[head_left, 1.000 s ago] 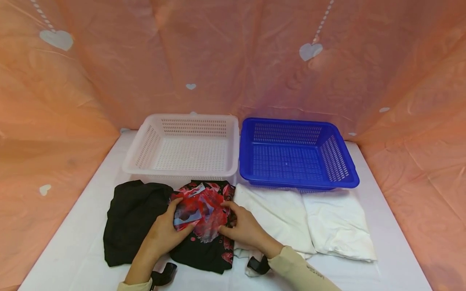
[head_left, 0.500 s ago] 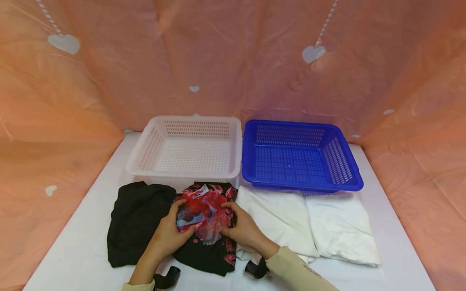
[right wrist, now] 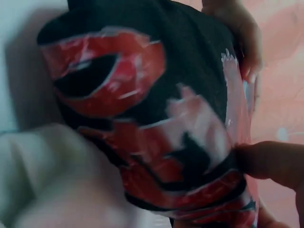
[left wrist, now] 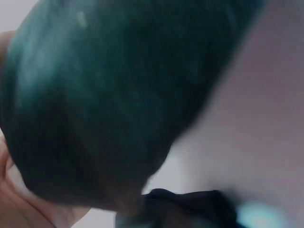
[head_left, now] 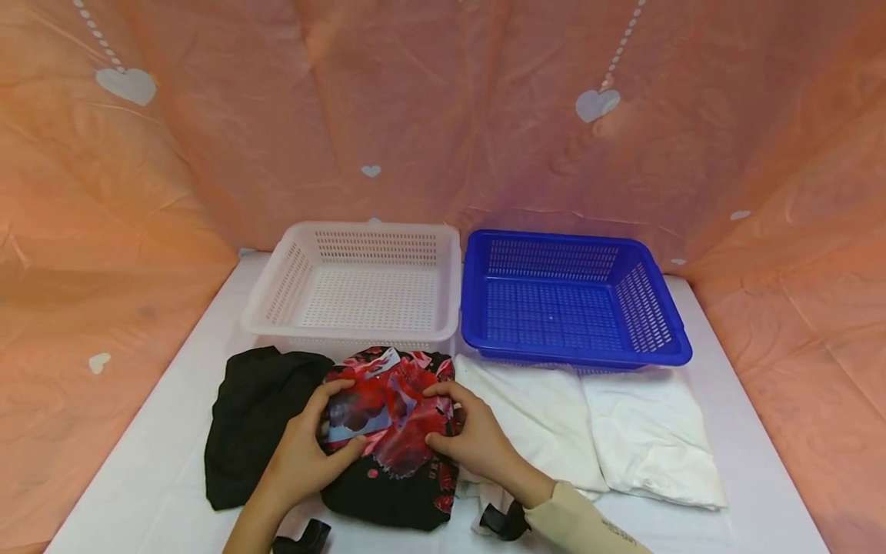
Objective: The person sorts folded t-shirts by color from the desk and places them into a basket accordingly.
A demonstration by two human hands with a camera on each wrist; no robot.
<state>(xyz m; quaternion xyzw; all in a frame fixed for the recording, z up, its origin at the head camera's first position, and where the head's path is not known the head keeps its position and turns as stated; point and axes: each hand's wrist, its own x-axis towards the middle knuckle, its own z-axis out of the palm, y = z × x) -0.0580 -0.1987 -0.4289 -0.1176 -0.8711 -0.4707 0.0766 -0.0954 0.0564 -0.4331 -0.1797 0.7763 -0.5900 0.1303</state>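
A folded black garment with a red floral print (head_left: 398, 431) lies between my hands in the head view, its lower part plain black. My left hand (head_left: 301, 458) grips its left side and my right hand (head_left: 484, 442) its right side, thumbs on top. The garment looks raised off the table. Dark cloth (left wrist: 104, 95) fills much of the left wrist view, with part of the left hand (left wrist: 28, 204) at the lower left. In the right wrist view, the printed side (right wrist: 142, 137) bulges and a thumb (right wrist: 270, 161) presses it. Fingers beneath the garment are mostly hidden.
Behind stand a white basket (head_left: 349, 335) and a blue basket (head_left: 574, 357), side by side. A plain black folded garment (head_left: 259, 423) lies left; folded white garments (head_left: 540, 431), (head_left: 651, 446) lie right on the white-covered table (head_left: 159, 431). Orange curtains (head_left: 443, 100) enclose the back and sides.
The floral garment has risen slightly toward the camera in both hands and now bulges at its front edge. The left hand has shifted a little left; the view has tilted slightly.
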